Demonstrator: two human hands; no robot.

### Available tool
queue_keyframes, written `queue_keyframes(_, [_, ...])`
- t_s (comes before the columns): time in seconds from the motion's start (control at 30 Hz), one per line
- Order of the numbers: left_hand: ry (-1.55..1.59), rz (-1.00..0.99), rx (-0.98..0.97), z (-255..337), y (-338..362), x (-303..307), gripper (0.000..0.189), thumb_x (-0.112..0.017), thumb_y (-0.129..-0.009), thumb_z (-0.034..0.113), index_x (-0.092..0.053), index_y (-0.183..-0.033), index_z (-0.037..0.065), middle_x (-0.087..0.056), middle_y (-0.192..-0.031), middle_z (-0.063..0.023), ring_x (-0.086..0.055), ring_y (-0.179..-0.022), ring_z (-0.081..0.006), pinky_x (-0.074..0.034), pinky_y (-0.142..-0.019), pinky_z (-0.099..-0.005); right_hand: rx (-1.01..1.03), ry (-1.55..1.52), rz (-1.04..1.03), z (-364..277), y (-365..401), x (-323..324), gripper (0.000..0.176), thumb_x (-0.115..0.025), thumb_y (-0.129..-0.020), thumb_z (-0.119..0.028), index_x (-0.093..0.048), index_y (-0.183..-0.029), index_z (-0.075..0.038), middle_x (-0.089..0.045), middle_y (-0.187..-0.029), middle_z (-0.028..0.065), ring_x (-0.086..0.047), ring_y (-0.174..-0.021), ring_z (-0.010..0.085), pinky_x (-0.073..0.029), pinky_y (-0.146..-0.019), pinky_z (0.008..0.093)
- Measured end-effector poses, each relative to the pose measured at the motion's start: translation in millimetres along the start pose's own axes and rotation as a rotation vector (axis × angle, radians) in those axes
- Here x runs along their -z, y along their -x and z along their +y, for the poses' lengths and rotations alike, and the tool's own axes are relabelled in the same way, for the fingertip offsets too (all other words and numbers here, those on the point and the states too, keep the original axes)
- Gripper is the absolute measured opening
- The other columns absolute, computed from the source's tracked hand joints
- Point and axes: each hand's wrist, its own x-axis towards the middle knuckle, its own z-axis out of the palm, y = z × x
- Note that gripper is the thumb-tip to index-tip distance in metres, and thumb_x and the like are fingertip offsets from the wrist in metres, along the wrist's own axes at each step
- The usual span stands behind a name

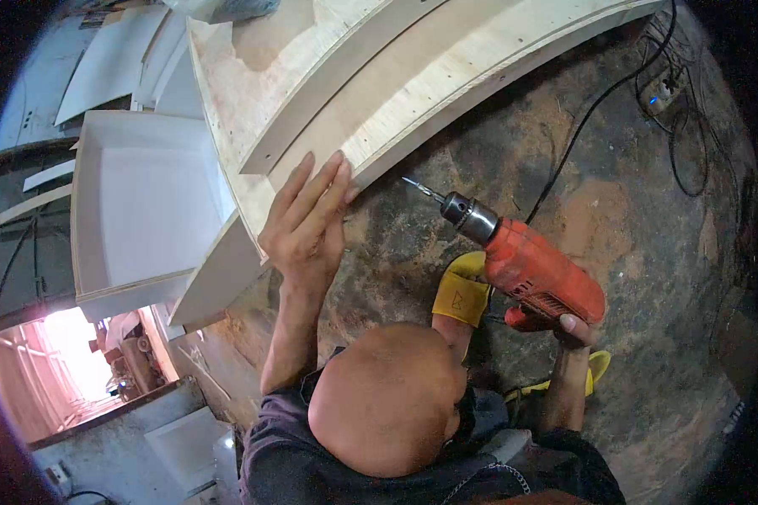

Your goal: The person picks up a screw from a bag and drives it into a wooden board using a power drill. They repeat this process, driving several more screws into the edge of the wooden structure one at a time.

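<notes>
Pale box (pixel 147 189) at far left. Next, left hand (pixel 307 215), flat, fingers extended, on the curved wooden frame's (pixel 413 109) near end. Red drill (pixel 547 278) further right, bit (pixel 424 190) clear of the wood, held in right hand (pixel 577 330); from where I stand, finger wrap's mostly hidden. Looks like bracing, drill readied; boring would call for a squared bit.

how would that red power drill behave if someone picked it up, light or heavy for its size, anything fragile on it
The red power drill would probably feel front-heavy for its size, given the thick metal chuck. The slim drill bit looks stiff, but might snap if pushed sideways.
</notes>
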Motion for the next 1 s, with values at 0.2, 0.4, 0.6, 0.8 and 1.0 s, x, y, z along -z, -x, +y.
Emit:
queue_keyframes(0.2, [0.07,0.129,-0.024,-9.5,7.1,-16.8,0.032,-0.061,-0.066,-0.007,-0.068,-0.093,0.008,-0.066,-0.094,-0.0084,-0.061,-0.096,-0.0314,-0.047,-0.084,-0.0421,-0.009,0.107,0.041,6.8,4.4,-12.3,0.075,-0.072,-0.053,-0.033,-0.044,-0.114,0.0,-0.052,-0.114,0.0136,-0.052,-0.106,0.0267,-0.04,-0.094,0.0408])
queue_keyframes(0.4, [0.066,0.237,-0.041,-11.0,13.6,-21.4,0.023,-0.071,-0.064,-0.002,-0.069,-0.085,0.007,-0.067,-0.09,-0.0068,-0.062,-0.092,-0.0276,-0.048,-0.082,-0.0408,-0.054,0.104,0.055,11.8,1.0,-22.3,0.076,-0.073,-0.052,-0.036,-0.045,-0.114,-0.001,-0.05,-0.116,0.012,-0.049,-0.109,0.0253,-0.036,-0.095,0.0395])
queue_keyframes(0.6, [0.057,0.162,0.125,-4.3,24.3,0.7,0.021,-0.072,-0.064,-0.004,-0.066,-0.083,0.004,-0.066,-0.086,-0.0099,-0.06,-0.093,-0.0289,-0.044,-0.089,-0.0417,-0.065,0.114,0.019,14.0,-1.9,-13.9,0.078,-0.072,-0.052,-0.037,-0.042,-0.115,0.0,-0.051,-0.114,0.0128,-0.051,-0.106,0.0264,-0.039,-0.093,0.0404])
queue_keyframes(0.8, [-0.066,0.24,0.127,-0.6,34.2,-14.0,0.024,-0.073,-0.066,0.0,-0.064,-0.086,0.008,-0.066,-0.094,-0.0067,-0.057,-0.102,-0.0273,-0.039,-0.089,-0.0402,-0.151,0.034,0.033,12.7,2.4,-19.6,0.079,-0.072,-0.052,-0.037,-0.041,-0.115,0.0,-0.051,-0.112,0.0134,-0.052,-0.104,0.0268,-0.04,-0.092,0.0408])
queue_keyframes(1.0, [-0.11,0.281,0.229,2.9,32.2,-20.7,0.016,-0.074,-0.068,0.011,-0.062,-0.078,0.017,-0.067,-0.095,0.0009,-0.055,-0.104,-0.0201,-0.024,-0.099,-0.0333,-0.111,0.159,0.099,19.2,11.4,-11.7,0.079,-0.072,-0.053,-0.038,-0.041,-0.115,0.0,-0.051,-0.111,0.0135,-0.052,-0.103,0.026,-0.04,-0.092,0.0413])
